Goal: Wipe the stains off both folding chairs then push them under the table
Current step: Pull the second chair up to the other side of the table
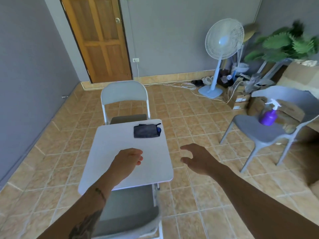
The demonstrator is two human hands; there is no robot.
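A small white table (110, 152) stands on the tiled floor. One grey folding chair (124, 94) sits at its far side, seat partly under the tabletop. The other folding chair (131, 207) is at the near side, its dark seat partly under the table edge. A folded dark grey cloth (145, 131) lies on the table's far right corner. My left hand (127, 161) hovers over the tabletop, fingers loosely curled and holding nothing. My right hand (198, 157) is held out beyond the table's right edge, fingers apart and holding nothing.
A grey plastic chair (259, 133) at the right carries a purple spray bottle (269, 114). Behind it are cardboard boxes (300, 78), a plant (286, 44), a standing fan (222, 40) and loose white cables (186, 86). A wooden door (98, 37) is at the back.
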